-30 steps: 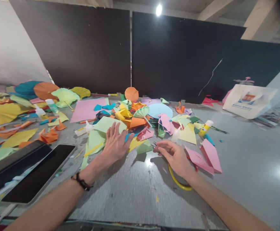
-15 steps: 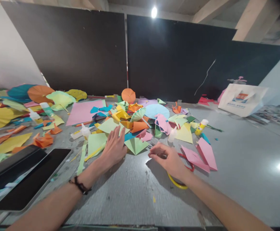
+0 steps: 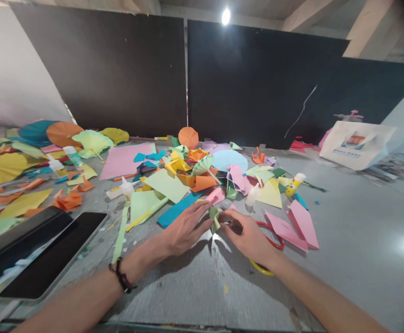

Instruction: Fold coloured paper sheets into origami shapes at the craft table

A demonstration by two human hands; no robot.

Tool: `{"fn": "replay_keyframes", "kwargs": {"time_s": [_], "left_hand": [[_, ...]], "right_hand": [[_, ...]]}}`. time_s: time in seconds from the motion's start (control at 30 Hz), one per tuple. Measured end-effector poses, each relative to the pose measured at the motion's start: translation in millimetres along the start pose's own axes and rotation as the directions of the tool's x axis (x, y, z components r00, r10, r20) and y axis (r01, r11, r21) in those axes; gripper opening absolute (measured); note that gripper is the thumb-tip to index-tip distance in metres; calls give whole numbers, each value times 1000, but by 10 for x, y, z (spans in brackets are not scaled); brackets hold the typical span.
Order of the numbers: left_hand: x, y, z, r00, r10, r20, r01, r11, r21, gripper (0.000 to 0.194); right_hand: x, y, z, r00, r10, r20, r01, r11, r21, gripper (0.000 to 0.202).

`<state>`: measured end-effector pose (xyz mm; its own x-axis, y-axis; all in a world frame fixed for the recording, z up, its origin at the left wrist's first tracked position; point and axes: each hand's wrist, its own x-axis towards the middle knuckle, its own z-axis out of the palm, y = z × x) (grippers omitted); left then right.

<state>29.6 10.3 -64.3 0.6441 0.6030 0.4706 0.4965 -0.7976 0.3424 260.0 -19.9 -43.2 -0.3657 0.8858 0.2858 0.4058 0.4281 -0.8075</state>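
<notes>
A small folded light-green paper (image 3: pixel 215 220) stands up between my two hands, just above the grey table. My left hand (image 3: pixel 188 230) reaches in from the left, its thumb and fingertips closed on the paper's left side. From the other side, my right hand (image 3: pixel 252 235) pinches the paper's right edge between thumb and curled fingers. Scissors with a red handle loop (image 3: pixel 278 240) and a yellow loop (image 3: pixel 262 268) lie under my right wrist, their blades hidden. A blue paper strip (image 3: pixel 179 210) lies beyond my left hand.
Heaped coloured paper and folded shapes spread behind my hands. A glue bottle (image 3: pixel 127 187), another glue bottle (image 3: pixel 252 195) and a yellow glue stick (image 3: pixel 295 184) stand among them. Pink folded papers (image 3: pixel 302 224) lie right; a phone (image 3: pixel 54 256) lies left. A white bag (image 3: pixel 356 145) stands far right.
My left hand has moved right and nearer, away from the paper pile. The folded green paper has left its spot on the table and is now between both hands.
</notes>
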Motion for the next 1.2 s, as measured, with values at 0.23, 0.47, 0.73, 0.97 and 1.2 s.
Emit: {"fn": "replay_keyframes", "kwargs": {"time_s": [0.23,0.47,0.73,0.97,1.2], "left_hand": [[31,-84,-32,958,-199,-208,192,980,-54,33],[89,7,-98,944,-236,-232,217,971,-105,22],[186,93,-451,882,-200,-426,207,978,-30,15],[209,-616,-2029,756,-372,-539,615,685,390,60],[-87,-1358,-2135,784,-582,-217,612,663,432,21]], "right_hand": [[-42,18,24,999,-31,18,31,999,-42,32],[-39,65,-3,997,-75,4,75,995,-66,21],[-68,128,33,997,-56,-57,55,998,-19,19],[-58,171,25,987,-96,-125,92,995,-41,11],[-70,61,24,978,-184,-103,173,979,-111,15]]}}
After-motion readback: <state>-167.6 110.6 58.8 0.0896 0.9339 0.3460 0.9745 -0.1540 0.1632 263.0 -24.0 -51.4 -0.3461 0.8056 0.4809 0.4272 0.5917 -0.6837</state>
